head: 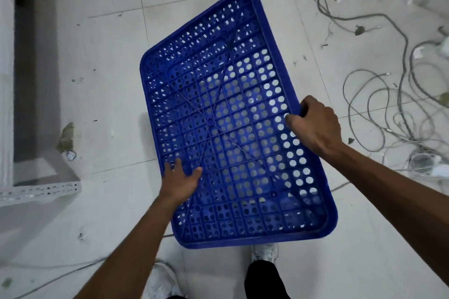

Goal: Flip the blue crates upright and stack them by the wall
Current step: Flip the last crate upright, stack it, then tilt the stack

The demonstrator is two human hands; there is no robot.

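The blue crate (233, 124) hung above the tiled floor (102, 60), perforated base facing up — its long axis running away from the person. The right hand (313, 126) clenched the side rim; the left hand (179, 181) lay flat, fingers spread. It looked light and stiff — best gripped by its rims.

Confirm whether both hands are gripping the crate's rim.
No: the right hand grips the blue crate rim, while the left hand lies flat, fingers spread, on its perforated base.
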